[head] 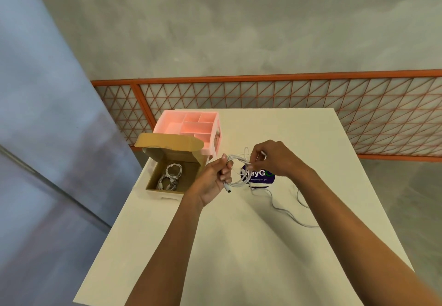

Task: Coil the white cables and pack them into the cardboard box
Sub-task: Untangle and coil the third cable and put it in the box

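The white bench [239,246] carries four items. An open cardboard box [189,174] sits at the left edge. A pink compartment organiser [172,123] stands directly behind it, touching. A purple labelled pack [263,176] lies centrally. A white cable [284,212] trails loose at right.

From my feed I see a left hand [211,180] and a right hand [275,159], both bare. The left forearm [172,246] and right forearm [346,222] are bare as well, uncovered all the way to the bottom edge. Nails on the left hand look short and trimmed
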The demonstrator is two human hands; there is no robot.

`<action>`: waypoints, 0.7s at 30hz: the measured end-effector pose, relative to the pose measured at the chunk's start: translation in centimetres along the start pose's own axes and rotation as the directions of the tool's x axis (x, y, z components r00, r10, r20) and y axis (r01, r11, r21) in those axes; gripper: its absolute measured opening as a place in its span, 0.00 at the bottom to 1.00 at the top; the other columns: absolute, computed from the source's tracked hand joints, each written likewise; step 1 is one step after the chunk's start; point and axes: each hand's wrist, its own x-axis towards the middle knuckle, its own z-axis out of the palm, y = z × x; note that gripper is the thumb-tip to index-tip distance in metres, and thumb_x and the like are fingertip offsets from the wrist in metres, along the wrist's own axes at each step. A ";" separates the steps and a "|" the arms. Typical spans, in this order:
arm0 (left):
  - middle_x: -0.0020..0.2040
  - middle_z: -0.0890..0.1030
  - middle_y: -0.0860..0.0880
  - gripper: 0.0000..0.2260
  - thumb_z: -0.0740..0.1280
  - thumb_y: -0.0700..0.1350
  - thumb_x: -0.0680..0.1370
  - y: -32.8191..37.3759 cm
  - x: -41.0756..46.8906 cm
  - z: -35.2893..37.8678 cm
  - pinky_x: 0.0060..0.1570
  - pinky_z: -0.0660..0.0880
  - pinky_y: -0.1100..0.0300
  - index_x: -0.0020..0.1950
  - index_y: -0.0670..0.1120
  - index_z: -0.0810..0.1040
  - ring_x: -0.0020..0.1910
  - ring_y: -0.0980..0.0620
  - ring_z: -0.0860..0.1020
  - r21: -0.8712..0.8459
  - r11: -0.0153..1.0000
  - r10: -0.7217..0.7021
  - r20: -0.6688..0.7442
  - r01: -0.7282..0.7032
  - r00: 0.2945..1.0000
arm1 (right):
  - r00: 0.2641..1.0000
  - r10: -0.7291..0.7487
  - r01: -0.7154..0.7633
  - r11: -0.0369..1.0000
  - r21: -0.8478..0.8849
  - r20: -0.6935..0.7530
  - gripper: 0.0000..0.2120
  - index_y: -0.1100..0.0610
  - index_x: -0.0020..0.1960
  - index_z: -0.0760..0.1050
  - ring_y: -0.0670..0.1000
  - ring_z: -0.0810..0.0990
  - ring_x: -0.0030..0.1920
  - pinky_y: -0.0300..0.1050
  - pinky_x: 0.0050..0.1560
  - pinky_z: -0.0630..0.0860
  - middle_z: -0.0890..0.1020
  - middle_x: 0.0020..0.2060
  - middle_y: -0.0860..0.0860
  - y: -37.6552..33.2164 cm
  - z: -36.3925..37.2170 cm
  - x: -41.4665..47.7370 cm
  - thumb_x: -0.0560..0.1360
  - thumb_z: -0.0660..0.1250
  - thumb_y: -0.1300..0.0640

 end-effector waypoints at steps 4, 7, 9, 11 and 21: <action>0.22 0.60 0.54 0.20 0.55 0.47 0.82 -0.2 0.0 0.5 0.21 0.55 0.67 0.29 0.45 0.66 0.19 0.60 0.57 -0.222 0.974 -0.048 -0.053 0.035 0.997 | 0.996 -0.010 0.017 0.996 0.085 -0.084 0.07 0.59 0.40 0.79 0.44 0.74 0.33 0.26 0.29 0.67 0.80 0.34 0.50 -0.6 0.4 0.2 0.69 0.76 0.57; 0.20 0.57 0.55 0.25 0.57 0.50 0.82 -0.1 -0.1 1.2 0.19 0.52 0.67 0.24 0.49 0.62 0.17 0.60 0.55 -0.215 0.975 -0.067 -0.091 0.046 0.994 | 0.996 -0.018 0.024 0.997 0.078 -0.089 0.08 0.57 0.39 0.78 0.44 0.74 0.33 0.29 0.32 0.68 0.81 0.36 0.51 -0.8 0.6 0.2 0.69 0.75 0.56; 0.19 0.56 0.54 0.26 0.59 0.50 0.81 -0.1 -0.1 1.5 0.18 0.52 0.67 0.22 0.49 0.60 0.17 0.59 0.54 -0.203 0.978 -0.073 -0.118 0.048 0.990 | 0.995 -0.014 0.021 0.997 0.076 -0.095 0.08 0.57 0.39 0.77 0.43 0.74 0.33 0.28 0.32 0.68 0.80 0.35 0.51 -0.8 0.7 0.3 0.69 0.75 0.56; 0.19 0.56 0.54 0.27 0.59 0.49 0.81 -0.1 -0.1 1.8 0.18 0.52 0.67 0.21 0.50 0.59 0.17 0.59 0.54 -0.206 0.977 -0.085 -0.144 0.054 0.986 | 0.994 -0.012 0.020 0.997 0.071 -0.106 0.08 0.58 0.38 0.77 0.44 0.73 0.33 0.28 0.31 0.68 0.79 0.34 0.50 -0.7 0.7 0.2 0.70 0.75 0.57; 0.21 0.60 0.54 0.18 0.61 0.46 0.81 -1.6 0.4 3.1 0.20 0.53 0.68 0.31 0.46 0.69 0.19 0.59 0.56 0.160 0.987 0.080 -0.380 -0.019 0.922 | 0.989 -0.145 0.145 0.989 -0.024 0.005 0.05 0.60 0.44 0.81 0.48 0.78 0.39 0.35 0.38 0.72 0.83 0.40 0.52 -2.0 1.8 -0.2 0.73 0.71 0.58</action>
